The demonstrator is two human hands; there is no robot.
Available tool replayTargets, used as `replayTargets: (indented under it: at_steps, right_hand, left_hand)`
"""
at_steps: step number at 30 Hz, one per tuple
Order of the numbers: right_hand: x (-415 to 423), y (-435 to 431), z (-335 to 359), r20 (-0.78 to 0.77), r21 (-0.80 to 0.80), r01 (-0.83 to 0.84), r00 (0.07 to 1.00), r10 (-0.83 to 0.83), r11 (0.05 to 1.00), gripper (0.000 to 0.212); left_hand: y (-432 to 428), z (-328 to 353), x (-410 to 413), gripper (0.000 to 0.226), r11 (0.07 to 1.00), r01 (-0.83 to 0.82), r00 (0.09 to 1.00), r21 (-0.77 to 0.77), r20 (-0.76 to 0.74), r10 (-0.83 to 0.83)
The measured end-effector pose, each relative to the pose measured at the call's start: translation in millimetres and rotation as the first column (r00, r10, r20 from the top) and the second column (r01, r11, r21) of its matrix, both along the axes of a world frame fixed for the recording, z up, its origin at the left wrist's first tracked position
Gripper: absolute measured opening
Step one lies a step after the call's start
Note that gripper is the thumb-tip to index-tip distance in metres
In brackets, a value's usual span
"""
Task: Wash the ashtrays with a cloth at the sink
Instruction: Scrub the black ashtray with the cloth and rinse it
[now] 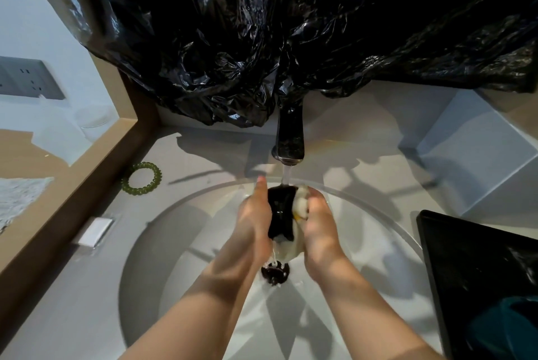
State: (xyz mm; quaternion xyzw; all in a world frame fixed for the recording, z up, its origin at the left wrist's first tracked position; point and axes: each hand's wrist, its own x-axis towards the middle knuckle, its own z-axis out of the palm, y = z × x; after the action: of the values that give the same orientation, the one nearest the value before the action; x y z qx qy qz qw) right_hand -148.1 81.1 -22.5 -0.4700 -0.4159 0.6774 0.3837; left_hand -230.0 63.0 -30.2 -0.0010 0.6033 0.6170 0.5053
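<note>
Left hand point(256, 220) grips a black ashtray point(281, 214) from its left side. Right hand point(318, 223) clutches a pale cloth point(301, 205) pressed against the ashtray's right side. Both are held over the middle of the sink point(163, 257), under the water stream point(286, 174) from the faucet point(289, 138). Water drips off onto the drain point(275, 272) directly below. At near right, a black tray point(465, 257) holds a teal item point(506, 327), cut off by the frame edge and not identifiable. The hands hide most of the ashtray's shape. A black plastic sheet point(291, 25) covers the faucet's far end.
</note>
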Motion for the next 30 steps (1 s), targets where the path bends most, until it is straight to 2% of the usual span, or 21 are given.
replayTargets:
  at_steps: [1, 4, 6, 8, 10, 13, 15, 17, 20, 22, 25, 26, 27, 28, 30]
  right_hand:
    - [-1.2, -5.3, -1.8, 0.010, 0.064, -0.002, 1.000, 0.002, 0.998, 0.016]
    - [-5.1, -14.3, -13.0, 0.140, 0.266, -0.113, 0.987, 0.078, 0.957, 0.026]
    - [-1.9, -14.7, -17.6, 0.232, 0.308, -0.178, 0.967, 0.108, 0.935, 0.026]
    - [5.3, -11.8, -16.5, 0.206, 0.199, -0.145, 0.973, 0.103, 0.969, 0.019]
    - [10.1, -5.3, -16.8, 0.101, 0.003, -0.067, 0.993, 0.066, 0.998, 0.022]
    - [11.0, 0.6, -15.3, 0.045, -0.207, -0.077, 0.995, 0.088, 0.975, 0.028]
    - [9.5, -0.2, -14.0, 0.096, -0.194, -0.062, 0.992, 0.082, 0.979, 0.031]
    - [9.6, -0.3, -13.7, 0.136, -0.127, 0.011, 0.991, 0.007, 0.992, 0.026]
    - [9.2, -0.3, -4.0, 0.059, -0.104, 0.136, 0.990, -0.130, 0.985, 0.021]
    - [5.1, -0.9, -2.2, 0.061, -0.084, 0.172, 0.984, -0.167, 0.982, 0.025]
    - [-2.7, -4.1, -4.8, 0.162, 0.023, 0.197, 0.967, -0.198, 0.980, 0.029]
    - [-4.5, -4.4, -5.9, 0.177, 0.043, 0.201, 0.962, -0.206, 0.979, 0.029]
    - [-5.3, -4.8, -6.2, 0.188, 0.061, 0.201, 0.960, -0.209, 0.978, 0.030]
    - [-5.5, -4.5, -6.1, 0.200, 0.060, 0.189, 0.960, -0.197, 0.980, 0.030]
    - [-4.9, -2.1, -3.2, 0.184, 0.029, 0.179, 0.966, -0.182, 0.983, 0.029]
  left_hand:
    - [2.9, -2.6, -1.5, 0.051, 1.000, 0.003, 1.000, 0.003, 0.014, -0.003]
    - [-0.8, -9.9, 0.5, 0.057, 1.000, -0.024, 0.979, 0.008, 0.203, 0.022]
    - [-4.0, -13.3, 3.7, 0.052, 0.999, 0.039, 0.980, -0.018, 0.194, -0.035]
    - [-9.0, -7.6, 4.2, 0.041, 0.991, 0.108, 0.986, -0.075, 0.138, -0.097]
    - [-11.8, -2.3, 1.1, 0.032, 0.991, 0.119, 0.985, -0.065, 0.132, -0.110]
    - [-15.7, 1.0, -1.6, 0.031, 0.990, 0.122, 0.981, -0.068, 0.158, -0.110]
    - [-14.4, -5.6, -4.9, 0.033, 0.988, 0.058, 0.998, -0.140, 0.030, -0.055]
    - [-13.3, -13.4, -7.0, 0.030, 0.982, 0.054, 0.992, -0.178, -0.099, -0.072]
    - [-17.6, -9.1, 2.7, 0.031, 0.970, 0.193, 0.977, -0.145, -0.063, -0.204]
    - [-18.4, -7.4, 8.6, 0.044, 0.963, 0.206, 0.965, -0.174, -0.129, -0.230]
    - [-16.6, 2.9, 16.4, 0.066, 0.949, 0.196, 0.876, -0.247, -0.390, -0.283]
    - [-17.0, 5.9, 18.6, 0.068, 0.946, 0.207, 0.870, -0.248, -0.395, -0.294]
    - [-17.9, 7.0, 18.6, 0.070, 0.951, 0.216, 0.904, -0.222, -0.323, -0.281]
    - [-18.2, 8.2, 17.0, 0.068, 0.960, 0.225, 0.950, -0.166, -0.180, -0.254]
    - [-17.3, 7.1, 6.9, 0.058, 0.962, 0.272, 0.954, -0.033, 0.141, -0.265]
